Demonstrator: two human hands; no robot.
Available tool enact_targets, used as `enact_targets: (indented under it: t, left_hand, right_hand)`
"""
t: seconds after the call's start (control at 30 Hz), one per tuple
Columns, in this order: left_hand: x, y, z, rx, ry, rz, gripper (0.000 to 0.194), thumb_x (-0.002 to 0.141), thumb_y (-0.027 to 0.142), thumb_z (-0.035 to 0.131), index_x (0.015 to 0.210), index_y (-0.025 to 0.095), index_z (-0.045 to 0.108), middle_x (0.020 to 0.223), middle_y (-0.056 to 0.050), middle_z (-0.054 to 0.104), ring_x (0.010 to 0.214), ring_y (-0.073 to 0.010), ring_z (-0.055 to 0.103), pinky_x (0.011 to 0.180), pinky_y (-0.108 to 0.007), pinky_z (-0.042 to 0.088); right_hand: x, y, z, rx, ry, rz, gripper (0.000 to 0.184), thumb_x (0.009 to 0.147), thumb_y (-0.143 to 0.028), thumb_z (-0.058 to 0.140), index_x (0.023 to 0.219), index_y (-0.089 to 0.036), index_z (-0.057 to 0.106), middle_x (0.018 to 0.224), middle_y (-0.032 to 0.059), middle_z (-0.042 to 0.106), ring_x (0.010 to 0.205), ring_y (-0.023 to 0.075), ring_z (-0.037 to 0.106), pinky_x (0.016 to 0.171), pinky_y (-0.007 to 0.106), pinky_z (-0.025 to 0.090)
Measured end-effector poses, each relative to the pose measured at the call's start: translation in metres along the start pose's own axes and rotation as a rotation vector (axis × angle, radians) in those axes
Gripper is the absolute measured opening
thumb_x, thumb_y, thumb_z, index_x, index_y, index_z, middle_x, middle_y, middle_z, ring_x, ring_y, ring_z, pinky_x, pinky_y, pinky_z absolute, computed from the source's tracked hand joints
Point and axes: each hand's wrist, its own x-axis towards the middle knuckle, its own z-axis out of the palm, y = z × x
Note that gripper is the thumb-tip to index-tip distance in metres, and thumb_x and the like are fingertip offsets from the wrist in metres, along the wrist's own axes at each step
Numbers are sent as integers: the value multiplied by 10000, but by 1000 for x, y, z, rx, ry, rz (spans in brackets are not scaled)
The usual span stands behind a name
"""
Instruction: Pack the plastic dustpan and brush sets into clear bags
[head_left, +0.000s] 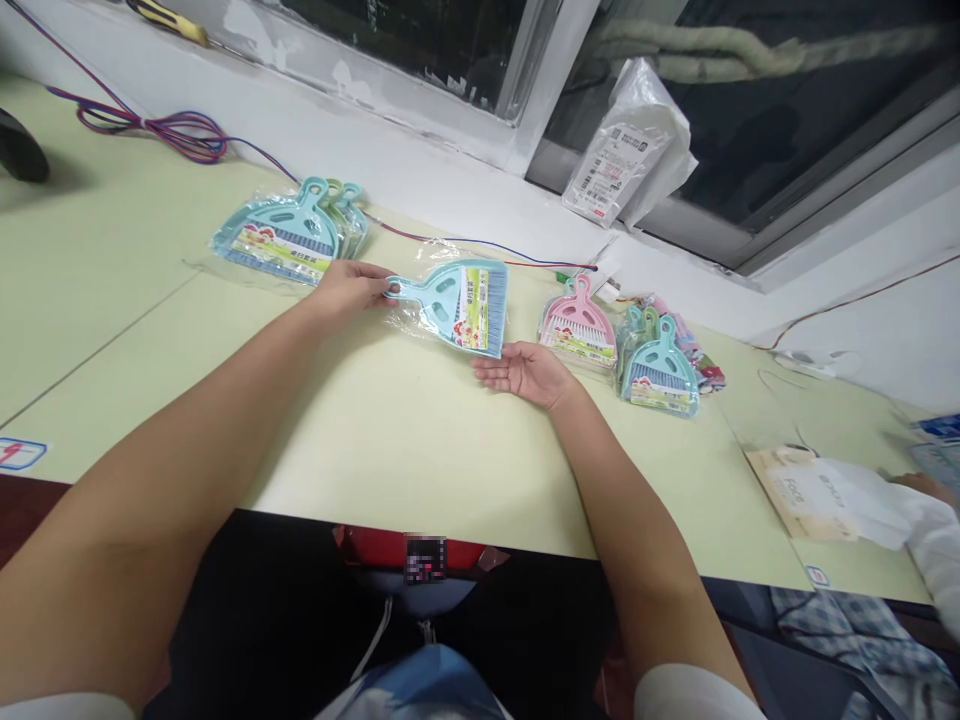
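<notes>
A light-blue mini dustpan and brush set (442,300) in clear wrap is held sideways above the table, its handle to the left. My left hand (352,295) pinches that handle. Palm up, my right hand (529,373) has its fingers stretched out at the set's lower right corner; whether it carries any weight I cannot tell. Left of the held set lie wrapped blue and green dustpan sets (281,240), overlapping. To the right are a pink dustpan set (579,322) and a blue dustpan set (661,370), with green ones partly hidden behind the blue.
Coiled cable (184,135) lies at the back left, its wire running along the wall. A screwdriver (176,22) rests on the sill. A plastic-wrapped box (619,155) leans at the window. Another person's sleeve (934,540) is at the far right, near a paper packet (799,495).
</notes>
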Motion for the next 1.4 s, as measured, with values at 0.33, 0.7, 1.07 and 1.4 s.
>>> enact_targets:
  t: [0.33, 0.7, 1.07, 1.4]
  left_hand:
    - [-2, 4, 0, -29, 36, 1, 131, 728, 68, 785, 852, 107, 790, 880, -134, 772, 798, -212, 761, 980, -435, 623]
    - [-8, 12, -1, -34, 33, -9, 144, 725, 82, 826, 860, 107, 781, 909, -143, 772, 782, -221, 769, 936, -404, 639]
    - [-11, 8, 8, 49, -117, -26, 235, 661, 155, 897, 884, 134, 825, 962, -148, 788, 814, -251, 773, 960, -458, 627]
    - [-14, 12, 8, 61, -95, -42, 244, 658, 147, 913, 885, 136, 824, 971, -159, 786, 851, -273, 780, 963, -476, 621]
  right_hand:
    - [1, 3, 1, -49, 191, -175, 119, 981, -71, 625, 918, -129, 708, 868, 98, 807, 684, 119, 742, 635, 192, 640]
    - [-6, -7, -12, -206, 207, -142, 164, 873, -216, 824, 794, -156, 694, 685, 11, 717, 528, 84, 642, 424, 148, 509]
    - [11, -1, -13, -118, 405, -467, 195, 835, -341, 816, 927, -207, 707, 855, 5, 741, 718, 128, 706, 588, 226, 593]
    - [4, -6, -7, -431, 527, -502, 454, 701, -249, 838, 1097, -247, 615, 970, 14, 735, 757, 176, 727, 514, 249, 583]
